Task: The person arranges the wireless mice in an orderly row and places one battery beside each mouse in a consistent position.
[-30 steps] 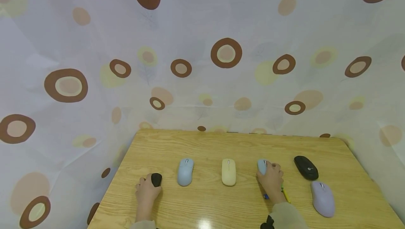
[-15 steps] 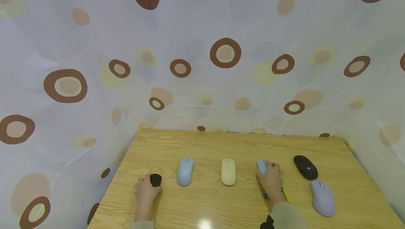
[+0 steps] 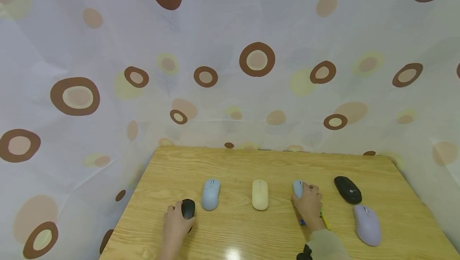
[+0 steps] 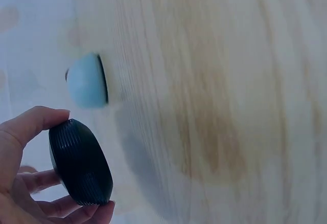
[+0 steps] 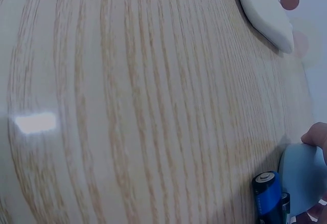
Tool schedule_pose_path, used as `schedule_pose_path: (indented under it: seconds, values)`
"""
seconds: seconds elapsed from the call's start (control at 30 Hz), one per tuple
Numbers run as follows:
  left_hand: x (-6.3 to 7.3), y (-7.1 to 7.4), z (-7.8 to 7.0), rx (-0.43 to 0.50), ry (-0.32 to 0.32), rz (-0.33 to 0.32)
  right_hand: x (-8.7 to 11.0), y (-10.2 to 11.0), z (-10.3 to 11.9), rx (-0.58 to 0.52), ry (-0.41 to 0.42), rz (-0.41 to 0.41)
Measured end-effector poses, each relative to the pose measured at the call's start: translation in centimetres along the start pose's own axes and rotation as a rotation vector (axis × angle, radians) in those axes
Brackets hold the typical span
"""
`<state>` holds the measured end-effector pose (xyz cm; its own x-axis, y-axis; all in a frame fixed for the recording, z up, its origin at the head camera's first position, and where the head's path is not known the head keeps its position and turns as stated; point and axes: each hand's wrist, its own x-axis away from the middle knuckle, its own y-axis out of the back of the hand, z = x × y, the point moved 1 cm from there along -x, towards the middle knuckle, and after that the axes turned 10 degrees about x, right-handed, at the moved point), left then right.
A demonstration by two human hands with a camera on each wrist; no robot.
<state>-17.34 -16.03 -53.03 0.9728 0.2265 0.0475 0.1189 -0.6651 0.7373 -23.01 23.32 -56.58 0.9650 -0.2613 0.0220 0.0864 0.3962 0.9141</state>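
Grasping the black mouse point(image 3: 187, 209) in the left grip point(image 3: 176, 222), thumb on one ribbed flank, fingers on the opposite one. Apparently lifted clear of the worktop point(image 3: 230, 164), judging by the detached shadow point(image 4: 144, 168) in the left wrist view. Located in the left part of the worktop, between the left edge and the loose blue mouse point(image 3: 211, 195). Pinch evenly on both flanks, firmly enough against slipping, without pressing the buttons. Leave room beside the loose blue mouse to avoid a knock. If lowering, do so flat, wheel end toward the far edge, in line with the cream mouse point(image 3: 260, 195); then release thumb and fingers together, to prevent twisting.

Curled around the held blue mouse point(image 3: 297, 188) in the right grip point(image 3: 308, 204), right of the worktop's middle and well short of the right edge. Hard to tell whether resting flat. Just beside, a blue battery point(image 5: 267, 198); impossible to say whether touching. Hold steady there, and avoid any sideways shove, likely to send the blue battery rolling. Watch the thin yellow piece point(image 3: 325, 221) near the wrist too.
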Motion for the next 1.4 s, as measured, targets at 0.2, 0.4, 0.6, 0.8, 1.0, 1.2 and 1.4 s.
schedule_pose_path:
  seconds: [0.2, 0.4, 0.6, 0.8, 1.0, 1.2, 1.4]
  values:
    - [1.2, -1.3, -1.2, 0.004, -0.042, 0.015, 0.0, 0.0, 0.1, -0.013, -0.001, 0.000]
    - [2.2, -2.7, -1.5, -0.008, -0.082, 0.023, 0.1, 0.0, 0.1, -0.011, -0.004, -0.004]
    - [2.7, -3.8, -1.5, -0.001, -0.089, 0.038, 0.1, 0.0, 0.1, -0.014, -0.001, -0.009]
    - [2.9, -4.3, -1.6, -0.005, -0.056, 0.058, 0.1, -0.1, 0.0, -0.009, -0.004, -0.018]
    - [2.9, -4.5, -1.4, -0.027, -0.040, 0.051, 0.0, -0.3, 0.0, 0.001, -0.011, -0.015]
    - [2.9, -4.7, -1.3, -0.045, -0.020, 0.065, 0.0, -0.4, -0.1, -0.001, -0.001, -0.025]
    - [2.8, -5.0, -1.2, -0.052, -0.027, 0.071, 0.1, -0.2, 0.0, -0.008, -0.002, -0.027]
